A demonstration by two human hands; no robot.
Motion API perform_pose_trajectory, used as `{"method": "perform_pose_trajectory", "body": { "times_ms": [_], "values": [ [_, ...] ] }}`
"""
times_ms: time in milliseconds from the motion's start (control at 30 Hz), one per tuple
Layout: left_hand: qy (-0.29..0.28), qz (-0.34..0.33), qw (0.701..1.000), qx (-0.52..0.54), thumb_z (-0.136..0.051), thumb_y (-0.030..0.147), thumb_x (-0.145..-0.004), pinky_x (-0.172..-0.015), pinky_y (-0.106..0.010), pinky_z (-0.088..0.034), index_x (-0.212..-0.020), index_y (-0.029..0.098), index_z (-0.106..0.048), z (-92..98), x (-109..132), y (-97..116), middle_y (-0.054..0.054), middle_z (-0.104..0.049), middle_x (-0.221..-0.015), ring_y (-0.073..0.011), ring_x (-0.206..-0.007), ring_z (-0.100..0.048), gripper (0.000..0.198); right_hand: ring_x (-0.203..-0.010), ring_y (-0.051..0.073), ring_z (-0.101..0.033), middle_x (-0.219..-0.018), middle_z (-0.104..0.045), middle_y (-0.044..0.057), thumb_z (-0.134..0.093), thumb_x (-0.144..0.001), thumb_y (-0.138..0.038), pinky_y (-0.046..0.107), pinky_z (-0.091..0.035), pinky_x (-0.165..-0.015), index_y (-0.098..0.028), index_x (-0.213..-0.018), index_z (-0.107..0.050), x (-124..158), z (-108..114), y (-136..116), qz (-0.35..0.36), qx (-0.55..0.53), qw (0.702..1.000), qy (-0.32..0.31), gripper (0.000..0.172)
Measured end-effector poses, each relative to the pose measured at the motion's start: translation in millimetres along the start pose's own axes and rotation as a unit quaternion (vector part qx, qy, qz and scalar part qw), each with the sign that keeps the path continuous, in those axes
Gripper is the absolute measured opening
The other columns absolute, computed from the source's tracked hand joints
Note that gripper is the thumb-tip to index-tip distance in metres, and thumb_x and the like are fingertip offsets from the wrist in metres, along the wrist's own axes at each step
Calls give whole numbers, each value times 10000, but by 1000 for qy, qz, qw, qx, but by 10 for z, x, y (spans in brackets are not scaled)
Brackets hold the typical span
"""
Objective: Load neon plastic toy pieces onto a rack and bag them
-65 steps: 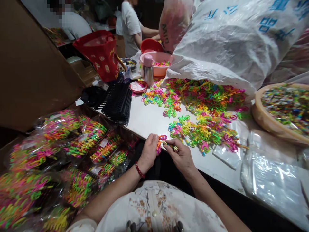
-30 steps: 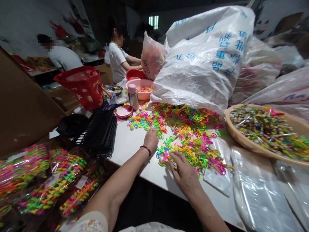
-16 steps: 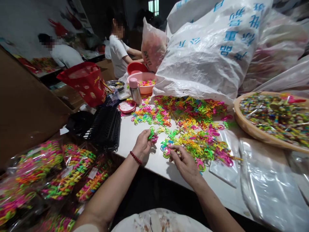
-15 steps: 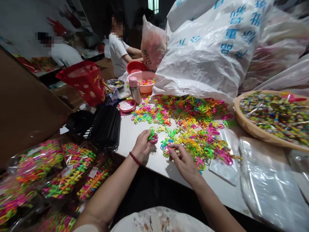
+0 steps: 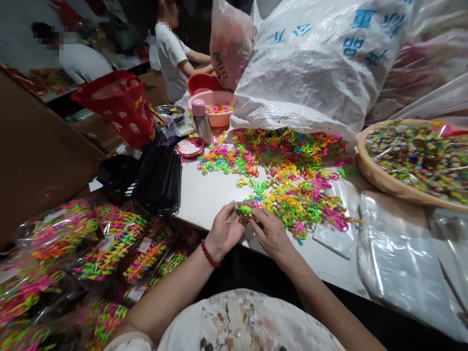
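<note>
My left hand [image 5: 227, 229] and my right hand [image 5: 269, 233] meet just over the table's front edge. Between their fingertips is a bright green plastic toy bicycle [image 5: 243, 210], partly covered by the fingers. The left hand's fingers curl around it from the left, and the right thumb and fingers pinch it from the other side. Just beyond the hands lies a loose pile of small toy bicycles [image 5: 303, 202] in pink, yellow, green and orange. A smaller scatter of the same toys [image 5: 228, 161] spreads farther back on the white table [image 5: 197, 195].
Black wire racks [image 5: 157, 180] stand left of my hands. Clear plastic bags [image 5: 395, 243] lie at right, below a tan basin [image 5: 365, 161] of small mixed pieces. A big white sack [image 5: 303, 83] and a steel flask [image 5: 202, 126] stand behind. Packed bags [image 5: 109, 248] fill the lower left. Two people work beyond.
My hands have come together near the table edge; the right one has left the pile. The pink and green toys seen in the left hand are now mostly hidden. The view has tipped downward.
</note>
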State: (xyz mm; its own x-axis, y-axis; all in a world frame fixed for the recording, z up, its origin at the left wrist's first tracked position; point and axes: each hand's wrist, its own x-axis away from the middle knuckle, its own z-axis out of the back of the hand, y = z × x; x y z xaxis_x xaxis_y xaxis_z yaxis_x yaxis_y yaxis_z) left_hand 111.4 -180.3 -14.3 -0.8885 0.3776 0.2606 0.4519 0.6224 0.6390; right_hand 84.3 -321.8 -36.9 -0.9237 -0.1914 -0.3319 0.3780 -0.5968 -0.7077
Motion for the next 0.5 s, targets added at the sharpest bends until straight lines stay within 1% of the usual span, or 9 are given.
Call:
{"method": "perform_pose_trajectory", "body": {
  "times_ms": [33, 100, 167, 267, 300, 333, 400, 433, 500],
  "values": [
    [16, -5, 1000, 3, -633, 388, -811, -829, -330, -508, -835, 131, -658, -35, 3, -20, -104, -669, -968, -205, -932, -619, 259, -811, 196, -592, -913, -598, 82, -454, -952, -239, 319, -516, -744, -239, -1302, -572, 12, -8, 12, 9, 19, 1000, -1, 369],
    [67, -23, 997, -4, -670, 327, -791, -789, -275, -498, -809, 143, -640, -81, 10, -46, -56, -663, -891, -159, -861, -615, 187, -792, 187, -578, -904, -579, 77, -447, -947, -202, 303, -514, -716, -245, -1324, -555, 38, -26, 57, 34, 54, 998, 8, 395],
    [103, -10, 994, -27, -687, 262, -768, -711, -228, -482, -807, 148, -626, -90, 26, -49, -19, -644, -813, -119, -768, -601, 135, -799, 189, -573, -903, -569, 79, -438, -937, -163, 304, -514, -708, -236, -1308, -567, 63, -44, 122, 63, 90, 993, 35, 400],
    [75, 98, 989, -85, -681, 320, -768, -575, -218, -448, -834, 128, -627, -51, 60, -27, -28, -623, -734, -118, -649, -586, 210, -853, 198, -575, -947, -558, 90, -451, -926, -142, 318, -522, -733, -230, -1280, -588, 87, -58, 192, 95, 122, 986, 66, 389],
    [65, 116, 986, -104, -690, 342, -760, -544, -216, -435, -839, 121, -624, -33, 70, -23, -31, -618, -720, -116, -623, -580, 244, -879, 198, -577, -1004, -551, 102, -459, -926, -147, 323, -526, -752, -232, -1281, -585, 88, -55, 193, 98, 123, 985, 67, 387],
    [65, 115, 984, -117, -709, 351, -744, -524, -210, -425, -839, 120, -617, -14, 76, -24, -26, -612, -713, -110, -603, -572, 266, -908, 197, -579, -1080, -534, 119, -465, -929, -155, 328, -529, -777, -229, -1296, -572, 88, -49, 182, 97, 117, 986, 65, 390],
    [95, 72, 984, -130, -748, 346, -709, -511, -198, -421, -833, 135, -587, 19, 75, -43, -9, -606, -726, -92, -591, -557, 294, -971, 198, -579, -1218, -472, 157, -467, -938, -180, 341, -526, -839, -205, -1344, -524, 81, -31, 134, 80, 90, 991, 62, 411],
    [114, 46, 984, -131, -757, 348, -700, -511, -195, -424, -834, 144, -569, 33, 68, -59, -1, -604, -738, -86, -595, -552, 308, -998, 201, -577, -1245, -456, 170, -459, -945, -189, 348, -520, -867, -189, -1368, -495, 77, -19, 103, 69, 71, 993, 61, 425],
    [136, 0, 982, -132, -749, 375, -708, -509, -192, -427, -834, 157, -538, 54, 48, -93, 13, -593, -741, -77, -588, -534, 329, -1047, 211, -574, -1220, -496, 173, -437, -958, -206, 367, -502, -915, -161, -1384, -461, 71, 1, 49, 48, 28, 997, 59, 429]
  ]
}}
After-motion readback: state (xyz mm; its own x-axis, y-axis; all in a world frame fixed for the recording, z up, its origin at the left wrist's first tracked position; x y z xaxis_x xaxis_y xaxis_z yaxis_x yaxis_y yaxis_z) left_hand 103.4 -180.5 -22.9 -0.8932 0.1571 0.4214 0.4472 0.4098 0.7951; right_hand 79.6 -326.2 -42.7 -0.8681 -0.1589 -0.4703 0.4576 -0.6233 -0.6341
